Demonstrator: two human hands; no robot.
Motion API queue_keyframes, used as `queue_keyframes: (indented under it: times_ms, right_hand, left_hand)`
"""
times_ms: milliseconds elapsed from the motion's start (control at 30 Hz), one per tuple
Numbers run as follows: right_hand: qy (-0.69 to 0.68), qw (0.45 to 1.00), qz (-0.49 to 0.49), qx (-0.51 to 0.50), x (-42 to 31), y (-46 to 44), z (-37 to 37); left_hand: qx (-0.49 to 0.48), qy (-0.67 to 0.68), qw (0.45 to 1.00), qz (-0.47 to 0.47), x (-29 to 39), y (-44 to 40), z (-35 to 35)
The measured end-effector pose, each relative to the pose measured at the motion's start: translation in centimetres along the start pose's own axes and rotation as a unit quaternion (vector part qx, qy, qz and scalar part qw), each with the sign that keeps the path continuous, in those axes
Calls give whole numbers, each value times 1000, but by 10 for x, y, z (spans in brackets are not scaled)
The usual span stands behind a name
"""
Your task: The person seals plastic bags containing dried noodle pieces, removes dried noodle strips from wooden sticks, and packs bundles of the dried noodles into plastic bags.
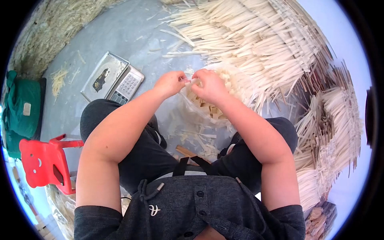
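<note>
A smooth grey floor (148, 32) carries a flat silver weighing scale with a keypad (113, 79), a large heap of long pale flat strips (256, 44), a clear plastic bag of pale curled pieces (230, 90), and a small scatter of thin pale slivers (59, 82) left of the scale.

Single head-worn view, looking forward and steeply down.
The shirt (176, 208) fills the near bottom edge; the left hand (171, 84) and right hand (211, 87) sit farther out at upper centre, above the floor (140, 36). Wide, curved framing ends in black corners.
</note>
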State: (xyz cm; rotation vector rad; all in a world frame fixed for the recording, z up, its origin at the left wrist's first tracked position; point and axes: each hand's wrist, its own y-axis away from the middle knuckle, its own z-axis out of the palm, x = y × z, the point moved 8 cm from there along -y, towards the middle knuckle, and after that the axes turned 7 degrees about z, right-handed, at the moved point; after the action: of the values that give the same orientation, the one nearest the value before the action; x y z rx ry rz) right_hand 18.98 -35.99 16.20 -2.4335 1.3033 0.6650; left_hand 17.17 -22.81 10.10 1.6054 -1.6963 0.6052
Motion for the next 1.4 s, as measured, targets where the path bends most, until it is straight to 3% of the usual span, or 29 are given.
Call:
queue_keyframes:
  times_ms: [67, 133, 200, 267, 300, 333, 367, 433, 467, 533, 600, 667, 700, 767, 900, 967, 1200, 1267, 1400]
  right_hand:
    - [-1, 999, -5, -32, -6, 3, 3]
    - [12, 999, -22, -45, -7, 7, 5]
    - [23, 997, -37, -56, -8, 10, 10]
    - [17, 999, -47, 19, -6, 11, 8]
    - [18, 999, -45, 22, -2, 13, 14]
    - [101, 987, -70, 100, -4, 17, 11]
    - [182, 963, -94, 176, -6, 22, 7]
    - [157, 972, -83, 156, -1, 22, 7]
    - [133, 978, -79, 138, 2, 20, 7]
    - [79, 989, -45, 120, -8, 14, -25]
    - [25, 995, -12, 99, -10, 13, -48]
    - [24, 994, 101, -45, 8, 12, -36]
    - [23, 994, 103, -43, 9, 13, -33]
    - [-31, 996, 85, -16, 11, 18, -24]
    - [-19, 997, 66, 29, 22, 14, -17]
    - [-14, 996, 70, 44, 27, 11, -13]
    - [-60, 996, 67, 19, 30, 9, -16]
    - [80, 996, 43, -18, 16, 14, -17]
    - [98, 994, 24, -36, -10, 22, -25]
  left_hand:
    - [13, 22, 1000, -5, -4, -6, -2]
    - [34, 88, 993, -73, -11, -9, -10]
    - [76, 109, 989, -61, -3, -13, -27]
    - [118, 129, 984, -45, 12, -9, -39]
    - [133, 65, 985, 85, 49, -2, -44]
    - [146, 0, 966, 214, 80, 6, -45]
    - [143, 0, 966, 217, 79, 3, -43]
    - [135, 147, 970, 138, 59, -1, -37]
    - [132, 146, 970, 139, 55, -3, -40]
    - [95, 244, 965, 22, 36, -8, -45]
    - [95, 224, 970, 8, 43, -3, -51]
    - [5, 61, 995, -73, 56, 16, -53]
    - [3, 60, 996, -72, 64, 21, -59]
    - [-173, -5, 972, -161, 59, 39, -41]
    - [-215, 133, 961, -114, 64, 47, -25]
    - [-167, 206, 954, -136, 60, 43, -27]
    - [-176, 211, 952, -134, 66, 42, -28]
    - [-149, 226, 952, -144, 61, 41, -27]
    - [-131, 192, 962, -146, 62, 42, -27]
